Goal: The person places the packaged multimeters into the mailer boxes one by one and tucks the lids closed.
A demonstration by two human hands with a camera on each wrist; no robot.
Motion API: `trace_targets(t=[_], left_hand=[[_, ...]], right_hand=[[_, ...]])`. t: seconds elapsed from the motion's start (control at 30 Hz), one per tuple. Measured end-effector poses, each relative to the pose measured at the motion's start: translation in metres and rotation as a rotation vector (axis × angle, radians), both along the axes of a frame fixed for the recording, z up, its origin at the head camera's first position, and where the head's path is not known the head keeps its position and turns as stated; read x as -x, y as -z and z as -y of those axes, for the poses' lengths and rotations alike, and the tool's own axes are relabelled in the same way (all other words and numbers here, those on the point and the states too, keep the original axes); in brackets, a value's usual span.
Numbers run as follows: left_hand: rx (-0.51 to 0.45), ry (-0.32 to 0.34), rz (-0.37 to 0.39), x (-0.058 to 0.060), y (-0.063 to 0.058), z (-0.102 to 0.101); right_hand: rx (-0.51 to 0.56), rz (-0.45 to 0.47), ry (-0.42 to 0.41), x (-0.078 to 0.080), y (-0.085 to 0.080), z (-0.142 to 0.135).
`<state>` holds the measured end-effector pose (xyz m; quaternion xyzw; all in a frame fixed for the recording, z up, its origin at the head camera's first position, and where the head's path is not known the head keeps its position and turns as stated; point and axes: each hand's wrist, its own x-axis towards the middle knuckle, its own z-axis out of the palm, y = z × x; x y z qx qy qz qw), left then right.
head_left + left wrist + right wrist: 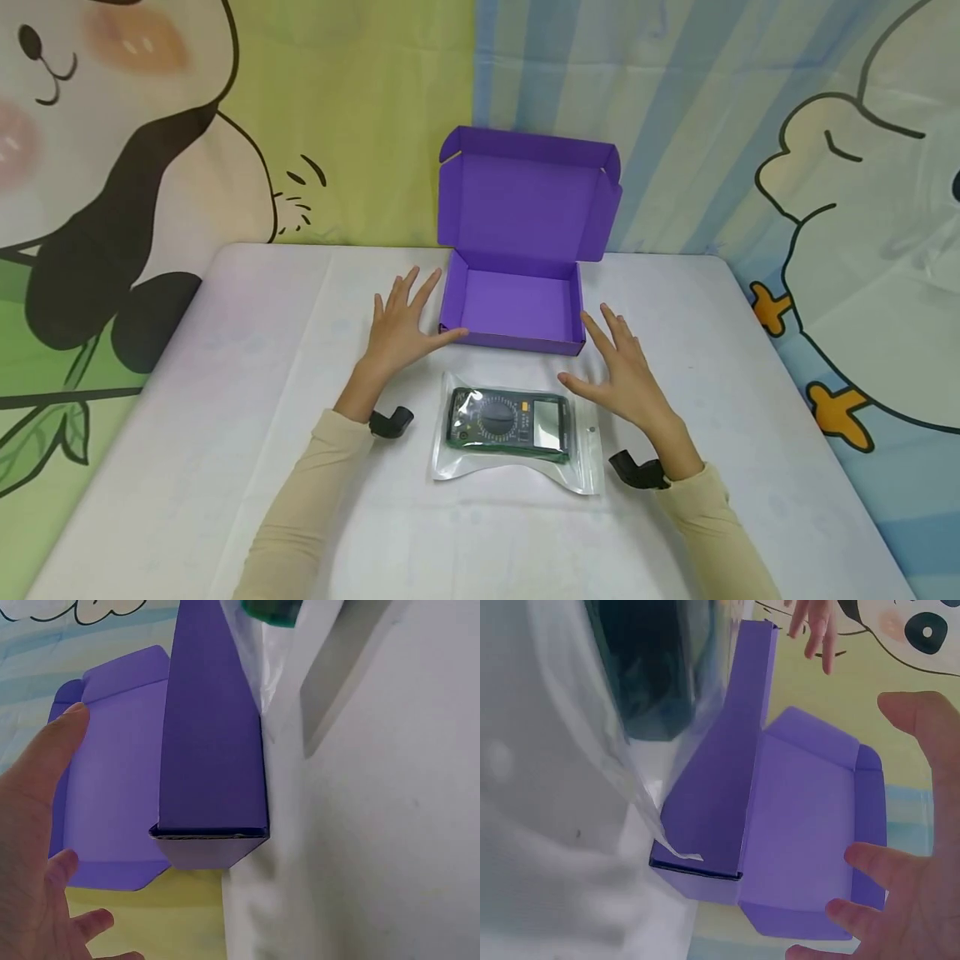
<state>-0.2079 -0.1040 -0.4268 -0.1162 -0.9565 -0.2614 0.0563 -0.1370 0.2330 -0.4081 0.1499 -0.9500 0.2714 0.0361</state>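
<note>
A purple cardboard box (517, 300) stands with its lid up toward the back of the table, and its inside shows bare purple card. In front of it lies a multimeter (498, 421) sealed in a clear plastic bag (517, 475), dial to the left and screen to the right. My left hand (401, 329) hovers beside the box's left front corner, fingers spread and holding nothing. On the other side my right hand (622, 375) is also spread, near the box's right front corner and above the bag's right end. Both wrist views show the box's front wall (210, 742) close by.
A white cloth covers the table (225, 467). Behind it hangs a cartoon curtain (375, 125), which the raised box lid (525, 200) overlaps in the head view. Black wrist cameras (392, 422) sit on both wrists.
</note>
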Motion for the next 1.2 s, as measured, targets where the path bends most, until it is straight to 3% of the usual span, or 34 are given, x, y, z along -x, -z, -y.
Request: trace_targets(t=[0.17,0.33,0.73,0.97,1.2], left_hand=[[-0.035,0.014,0.005,0.001,0.006,-0.002],[-0.072,0.025,0.043,0.0,0.011,-0.004],[-0.272,0.094,0.184,0.0,0.027,-0.004],[-0.354,0.116,0.129,0.006,0.039,-0.002],[-0.528,0.232,0.101,0.014,0.055,0.001]], right_hand=[[0.021,0.029,-0.002,-0.008,0.002,0.002],[0.11,0.062,-0.025,-0.016,0.007,0.003],[0.195,0.089,-0.195,-0.034,0.021,0.003],[0.188,0.17,-0.27,-0.041,0.023,0.002],[0.066,0.164,-0.379,-0.049,0.024,0.01]])
